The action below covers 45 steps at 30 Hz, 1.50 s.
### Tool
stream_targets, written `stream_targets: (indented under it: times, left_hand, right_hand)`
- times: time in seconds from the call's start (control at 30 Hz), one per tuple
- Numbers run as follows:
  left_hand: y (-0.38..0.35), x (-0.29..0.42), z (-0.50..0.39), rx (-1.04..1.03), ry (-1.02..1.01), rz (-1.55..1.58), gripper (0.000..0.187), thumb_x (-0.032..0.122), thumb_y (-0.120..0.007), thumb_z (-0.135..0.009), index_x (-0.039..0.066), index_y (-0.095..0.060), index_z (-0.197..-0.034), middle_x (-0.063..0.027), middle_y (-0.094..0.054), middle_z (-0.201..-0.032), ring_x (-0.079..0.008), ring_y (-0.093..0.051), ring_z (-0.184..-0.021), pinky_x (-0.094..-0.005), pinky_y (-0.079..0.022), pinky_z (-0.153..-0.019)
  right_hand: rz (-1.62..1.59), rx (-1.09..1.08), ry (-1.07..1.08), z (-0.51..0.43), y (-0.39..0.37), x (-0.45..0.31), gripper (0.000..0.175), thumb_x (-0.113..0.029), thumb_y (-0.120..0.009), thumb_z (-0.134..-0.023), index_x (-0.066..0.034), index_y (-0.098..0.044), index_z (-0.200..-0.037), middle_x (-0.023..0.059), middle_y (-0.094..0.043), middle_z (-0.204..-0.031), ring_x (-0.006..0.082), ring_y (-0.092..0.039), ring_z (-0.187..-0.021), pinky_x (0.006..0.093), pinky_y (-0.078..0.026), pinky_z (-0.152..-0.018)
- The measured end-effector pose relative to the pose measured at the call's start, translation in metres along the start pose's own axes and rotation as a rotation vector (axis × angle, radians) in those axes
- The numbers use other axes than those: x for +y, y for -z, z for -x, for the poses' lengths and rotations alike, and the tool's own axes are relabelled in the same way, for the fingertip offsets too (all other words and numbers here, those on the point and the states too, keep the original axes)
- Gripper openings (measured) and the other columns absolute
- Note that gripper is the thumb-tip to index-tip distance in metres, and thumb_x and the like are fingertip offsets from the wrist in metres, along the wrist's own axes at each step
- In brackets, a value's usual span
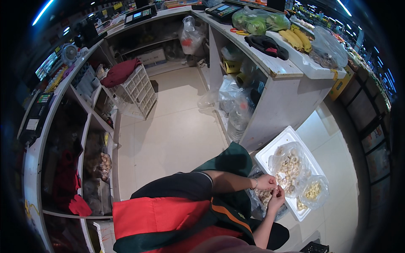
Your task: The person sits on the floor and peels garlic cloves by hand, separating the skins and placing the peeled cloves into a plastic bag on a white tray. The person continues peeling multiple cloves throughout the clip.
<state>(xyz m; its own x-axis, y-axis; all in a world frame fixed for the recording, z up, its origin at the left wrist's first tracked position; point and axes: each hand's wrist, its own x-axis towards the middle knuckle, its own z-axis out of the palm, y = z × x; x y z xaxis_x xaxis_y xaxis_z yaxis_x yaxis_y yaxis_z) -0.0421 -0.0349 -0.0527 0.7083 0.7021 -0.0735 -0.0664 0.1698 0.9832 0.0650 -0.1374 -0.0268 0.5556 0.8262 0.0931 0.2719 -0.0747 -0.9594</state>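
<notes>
My left hand, with a bracelet at the wrist, meets my right hand fingertip to fingertip. Pinched between them is a small pale piece that looks like a garlic clove, mostly covered by the fingers. Just beyond, an open clear plastic bag of unpeeled garlic cloves lies in a white foam tray. A smaller bag of peeled cloves rests at the tray's near right corner. Beneath my hands, another plastic bag holds garlic skins, partly hidden.
A white counter stands beyond the tray, with bananas and bagged green vegetables on top. Left are a white plastic crate under a dark red cloth and open shelving. A black crate sits at the bottom edge.
</notes>
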Motion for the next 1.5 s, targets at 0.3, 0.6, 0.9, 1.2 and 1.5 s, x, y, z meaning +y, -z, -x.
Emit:
stream_targets:
  times: [0.3,0.6,0.9,1.2,1.5]
  left_hand:
    - [0.006,0.003,0.004,-0.068,0.087,0.074,0.014,0.013,-0.067,-0.085,0.0,-0.067,-0.089,-0.0046,-0.068,-0.076,-0.0083,-0.062,-0.065,-0.0215,-0.051,-0.059]
    - [0.008,0.0,0.002,-0.071,0.101,0.077,0.01,0.006,-0.068,-0.08,-0.002,-0.068,-0.087,-0.0054,-0.068,-0.076,-0.0092,-0.063,-0.066,-0.0214,-0.052,-0.059]
    - [0.006,0.001,0.001,-0.083,0.085,0.134,0.009,0.004,-0.068,-0.078,-0.003,-0.067,-0.084,-0.007,-0.068,-0.075,-0.0096,-0.063,-0.063,-0.0214,-0.051,-0.058]
    - [0.007,0.002,0.002,-0.08,0.039,0.122,0.009,0.006,-0.069,-0.077,-0.002,-0.066,-0.078,-0.0077,-0.068,-0.072,-0.0104,-0.063,-0.06,-0.0221,-0.053,-0.057]
    - [0.008,0.003,0.001,-0.098,0.049,0.172,0.009,0.006,-0.067,-0.079,-0.003,-0.067,-0.081,-0.0084,-0.068,-0.074,-0.0113,-0.064,-0.062,-0.0229,-0.054,-0.058]
  right_hand:
    - [0.22,0.021,0.072,0.004,-0.006,-0.003,0.009,-0.007,-0.065,-0.085,-0.0005,-0.058,-0.085,0.0067,-0.056,-0.067,0.0129,-0.049,-0.059,0.029,-0.043,-0.057]
    - [0.21,0.004,0.152,0.005,-0.004,0.001,0.009,-0.005,-0.064,-0.085,0.0002,-0.057,-0.082,0.0077,-0.056,-0.07,0.014,-0.05,-0.06,0.0285,-0.043,-0.058]
    - [0.229,0.015,0.16,0.003,0.0,0.006,0.009,-0.004,-0.065,-0.086,0.0008,-0.057,-0.085,0.0028,-0.059,-0.07,0.009,-0.052,-0.062,0.0243,-0.044,-0.058]
    - [0.214,-0.003,0.204,0.001,0.001,0.009,0.009,-0.002,-0.065,-0.085,0.0006,-0.057,-0.084,0.0026,-0.058,-0.071,0.0084,-0.051,-0.062,0.0241,-0.044,-0.058]
    - [0.118,-0.008,0.164,0.0,0.002,0.006,0.014,-0.007,-0.067,-0.084,0.001,-0.057,-0.079,0.0086,-0.058,-0.074,0.0157,-0.047,-0.061,0.0276,-0.04,-0.057]
